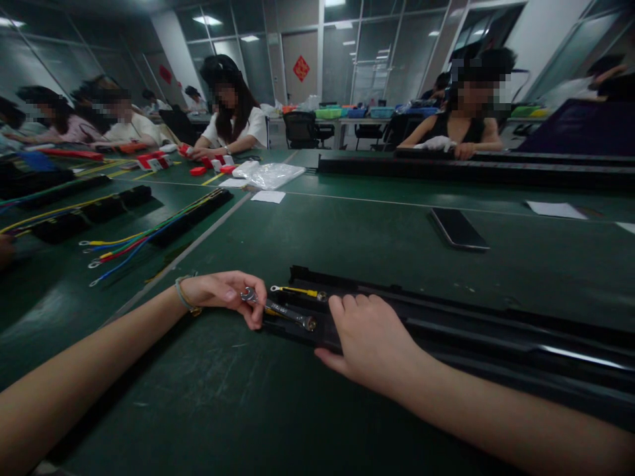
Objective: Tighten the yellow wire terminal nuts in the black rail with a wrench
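A long black channel-shaped housing (426, 324) lies on the green table in front of me. My left hand (238, 294) is closed on a silver combination wrench (288, 312) near its open-jaw end. The wrench's ring end sits over a fastener inside the near end of the housing. My right hand (370, 334) grips the housing across its width, fingers over the far wall and thumb at the near side. Between the hands, a yellow wire with a ring terminal (297, 291) runs to a second fastener. Part of another yellow wire shows beneath the wrench.
A dark phone (459, 228) lies beyond the housing. Bundled coloured wires with ring terminals (139, 241) are at the left. Farther back are a clear plastic bag (275, 175), red-and-white parts (153, 160) and another long black housing (446, 168). Several people sit around the tables.
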The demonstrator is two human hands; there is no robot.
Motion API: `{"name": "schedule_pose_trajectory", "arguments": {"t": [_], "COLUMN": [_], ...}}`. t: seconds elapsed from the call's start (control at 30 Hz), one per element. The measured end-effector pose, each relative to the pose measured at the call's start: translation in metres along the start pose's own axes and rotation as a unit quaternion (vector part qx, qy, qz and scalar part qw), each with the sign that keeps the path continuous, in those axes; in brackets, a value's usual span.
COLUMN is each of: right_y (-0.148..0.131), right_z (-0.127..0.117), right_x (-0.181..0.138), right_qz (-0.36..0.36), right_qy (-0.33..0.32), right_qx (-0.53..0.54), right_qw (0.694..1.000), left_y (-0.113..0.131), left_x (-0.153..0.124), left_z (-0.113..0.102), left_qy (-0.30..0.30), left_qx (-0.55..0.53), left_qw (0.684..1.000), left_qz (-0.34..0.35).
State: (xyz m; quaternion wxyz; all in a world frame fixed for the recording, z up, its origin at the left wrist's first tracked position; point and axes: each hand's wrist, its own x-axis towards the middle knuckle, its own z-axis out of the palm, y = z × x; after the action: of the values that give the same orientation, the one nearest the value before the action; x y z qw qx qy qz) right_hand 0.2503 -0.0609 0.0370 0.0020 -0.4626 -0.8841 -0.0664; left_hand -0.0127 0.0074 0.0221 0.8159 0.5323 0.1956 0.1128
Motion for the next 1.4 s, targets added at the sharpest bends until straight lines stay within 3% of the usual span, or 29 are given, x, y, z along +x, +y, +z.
{"name": "schedule_pose_trajectory", "arguments": {"t": [1.4], "right_y": [0.0003], "right_z": [-0.0001], "right_x": [0.0006], "right_qz": [0.000], "right_qy": [0.001], "right_qx": [-0.006], "right_qw": [1.000], "left_y": [-0.0010], "left_x": [0.0018], "left_z": [0.0025], "left_qy": [0.021], "left_qx": [0.032], "left_qw": [0.999], "left_qz": [-0.024]}}
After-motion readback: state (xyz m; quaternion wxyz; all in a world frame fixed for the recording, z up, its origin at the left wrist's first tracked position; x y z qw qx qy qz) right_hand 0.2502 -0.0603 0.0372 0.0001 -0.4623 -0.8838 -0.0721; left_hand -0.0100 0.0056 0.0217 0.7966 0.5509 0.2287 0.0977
